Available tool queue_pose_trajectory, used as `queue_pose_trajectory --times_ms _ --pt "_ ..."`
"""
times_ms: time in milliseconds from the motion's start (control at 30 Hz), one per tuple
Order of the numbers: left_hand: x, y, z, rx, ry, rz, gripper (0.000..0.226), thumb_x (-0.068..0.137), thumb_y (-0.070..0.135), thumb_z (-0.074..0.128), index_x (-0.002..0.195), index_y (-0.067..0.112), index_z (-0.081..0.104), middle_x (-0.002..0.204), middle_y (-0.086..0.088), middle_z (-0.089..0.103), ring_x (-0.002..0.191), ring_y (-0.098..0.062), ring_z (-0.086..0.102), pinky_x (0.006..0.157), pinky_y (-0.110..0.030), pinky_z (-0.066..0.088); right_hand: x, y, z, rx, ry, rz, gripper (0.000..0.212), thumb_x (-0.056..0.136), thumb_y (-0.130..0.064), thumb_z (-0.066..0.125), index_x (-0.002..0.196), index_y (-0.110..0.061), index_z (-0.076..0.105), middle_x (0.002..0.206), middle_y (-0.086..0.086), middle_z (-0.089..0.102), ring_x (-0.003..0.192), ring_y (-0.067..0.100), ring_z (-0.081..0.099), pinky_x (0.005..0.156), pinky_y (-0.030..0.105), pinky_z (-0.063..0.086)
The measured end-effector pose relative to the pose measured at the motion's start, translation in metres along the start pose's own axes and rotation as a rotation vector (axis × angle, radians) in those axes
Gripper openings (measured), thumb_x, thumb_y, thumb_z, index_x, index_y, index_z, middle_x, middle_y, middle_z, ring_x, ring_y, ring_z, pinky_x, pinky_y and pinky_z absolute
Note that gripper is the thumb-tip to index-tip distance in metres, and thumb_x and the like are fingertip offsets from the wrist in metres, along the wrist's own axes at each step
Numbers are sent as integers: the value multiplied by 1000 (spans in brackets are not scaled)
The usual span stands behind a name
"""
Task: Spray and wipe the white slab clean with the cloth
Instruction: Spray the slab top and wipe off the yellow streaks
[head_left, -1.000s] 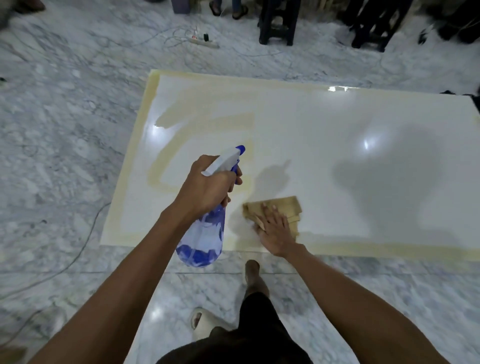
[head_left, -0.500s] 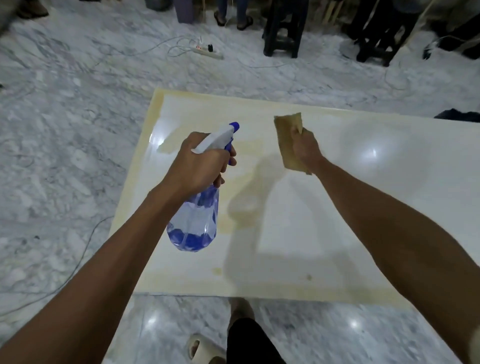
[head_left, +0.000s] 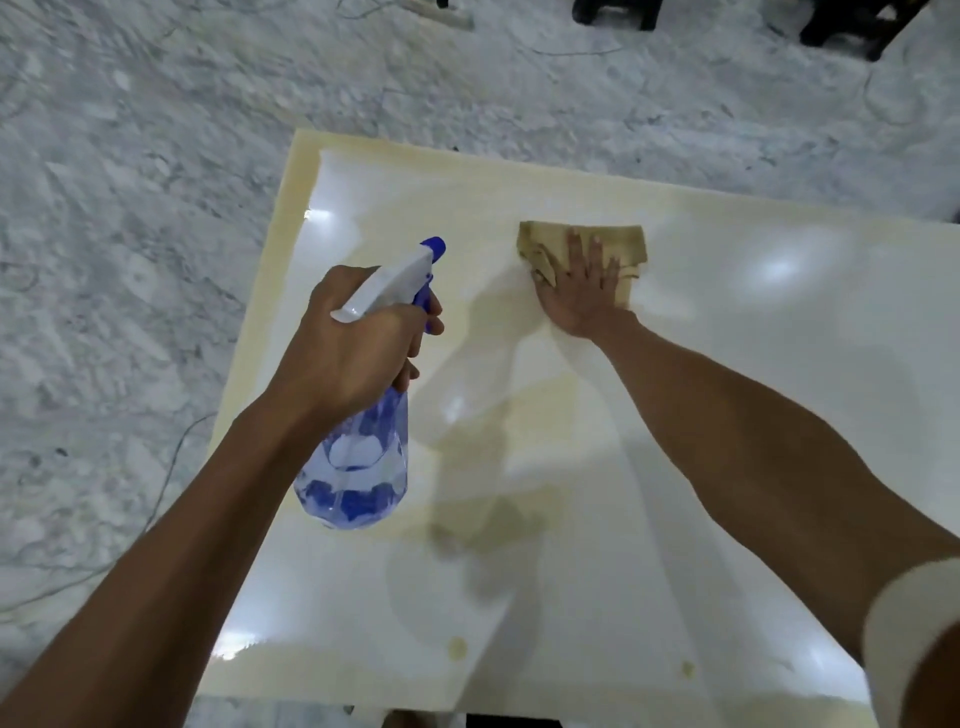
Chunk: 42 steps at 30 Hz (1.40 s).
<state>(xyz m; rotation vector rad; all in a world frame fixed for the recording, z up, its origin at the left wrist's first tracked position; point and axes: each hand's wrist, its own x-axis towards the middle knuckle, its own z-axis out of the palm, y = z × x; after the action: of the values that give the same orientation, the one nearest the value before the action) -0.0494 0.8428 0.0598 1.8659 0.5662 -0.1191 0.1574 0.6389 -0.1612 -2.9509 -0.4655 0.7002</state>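
Note:
The white slab (head_left: 753, 395) lies flat on the marble floor, with yellowish film along its edges and in streaks near the middle. My left hand (head_left: 358, 348) grips a spray bottle (head_left: 358, 467) with a clear blue body and a white and blue trigger head, held above the slab's left part, nozzle pointing away. My right hand (head_left: 584, 291) presses flat with spread fingers on a tan folded cloth (head_left: 628, 244) near the slab's far edge.
Grey marble floor (head_left: 130, 260) surrounds the slab. A thin cable (head_left: 171, 467) runs over the floor at the left. Dark furniture legs (head_left: 857, 26) and a power strip (head_left: 441, 13) stand at the far top. Two small yellow spots (head_left: 457, 647) sit near the slab's front edge.
My right hand swept the cloth from the slab's near edge to its far part and now lies flat on it. The view has moved closer over the slab. The bottle stays gripped.

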Motion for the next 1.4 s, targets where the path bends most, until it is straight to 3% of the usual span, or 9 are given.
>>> queue_pose_trajectory --times_ms 233,400,567,767,867,933,1000,1133,1400 --pt "-62 -9 -15 -38 -72 5 27 72 11 48 81 -3 69 71 -5 73 34 -11 50 64 -55 60 -141 -24 65 -66 -12 -85 61 102 -53 24 156 -42 -2 165 5 -21 150 36 -21 118 63 -9" --pt "-134 -24 -27 -33 -142 23 29 73 10 48 85 -6 69 76 -9 74 34 -14 48 64 -54 60 -269 -48 118 67 -53 -57 58 102 -55 25 156 -44 5 166 1 -16 151 31 -20 119 58 -12" --pt "-201 -43 -38 -49 -202 12 30 74 14 49 83 -8 67 85 -19 75 34 -14 48 60 -54 57 -378 -79 162 66 -128 -9 67 86 -65 -2 149 -46 -15 160 -4 -30 150 29 -25 118 55 -15" --pt "-239 -42 -55 -48 -220 74 35 72 16 49 85 -12 66 83 -13 76 37 -19 50 61 -57 57 -442 -109 149 200 -367 55 59 107 -48 19 158 -31 -5 163 -1 -26 149 26 -26 121 50 -11" --pt "-240 -32 -64 -41 -212 108 34 72 17 49 84 -9 67 86 -17 76 38 -18 50 62 -53 58 -435 -107 92 621 -325 176 55 108 -39 29 156 -12 24 158 10 28 148 31 25 115 38 25" --pt "-234 -24 -69 -27 -209 129 34 70 16 48 85 -7 68 87 -19 76 38 -17 52 62 -54 59 -416 -96 56 895 -172 272 51 107 -39 37 138 -1 49 121 8 59 110 26 58 88 31 41" --pt "-224 -15 -73 -21 -202 144 35 69 15 48 85 -9 68 89 -20 76 37 -16 52 62 -54 59 -389 -84 25 1011 -28 324 47 106 -40 39 125 -2 58 108 8 65 96 25 62 85 34 47" --pt "-187 1 -79 -49 -164 155 34 74 19 49 83 -11 65 88 -21 75 37 -15 51 58 -44 56 -321 -74 -31 1199 130 304 39 106 -40 38 121 -11 58 120 10 64 107 28 60 94 42 49" --pt "-71 23 -92 -94 -72 105 30 72 15 48 81 -6 68 74 -14 74 35 -17 48 62 -56 58 -116 -75 -117 734 304 62 36 107 -27 36 124 -4 57 103 12 61 92 29 57 75 39 42"
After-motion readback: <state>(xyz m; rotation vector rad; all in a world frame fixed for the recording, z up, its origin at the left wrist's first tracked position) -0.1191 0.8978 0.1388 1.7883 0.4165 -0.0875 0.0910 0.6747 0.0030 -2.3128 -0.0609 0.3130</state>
